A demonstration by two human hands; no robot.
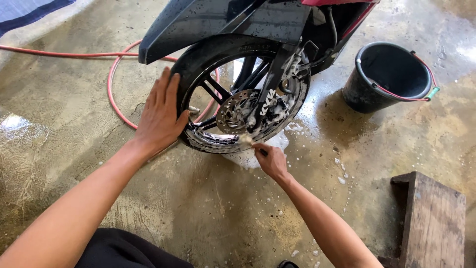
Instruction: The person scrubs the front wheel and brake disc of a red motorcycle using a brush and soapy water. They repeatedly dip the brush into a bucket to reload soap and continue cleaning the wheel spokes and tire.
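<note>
A black motorbike front wheel [198, 64] with a soapy rim and a brake disc [238, 109] stands on wet concrete, under a dark mudguard [198, 25]. My left hand [161, 114] lies flat, fingers spread, against the tyre's left side. My right hand [270, 160] is closed around a small brush [248, 141], whose bristles touch the foamy lower rim. Suds cover the spokes, the fork bottom and the floor just under the wheel.
A black bucket [367, 94] with a red wire handle stands at the right of the wheel. A red hose [113, 84] loops on the floor behind the wheel. A wooden block [431, 218] sits at the lower right. My dark-clothed knee [124, 250] is at the bottom.
</note>
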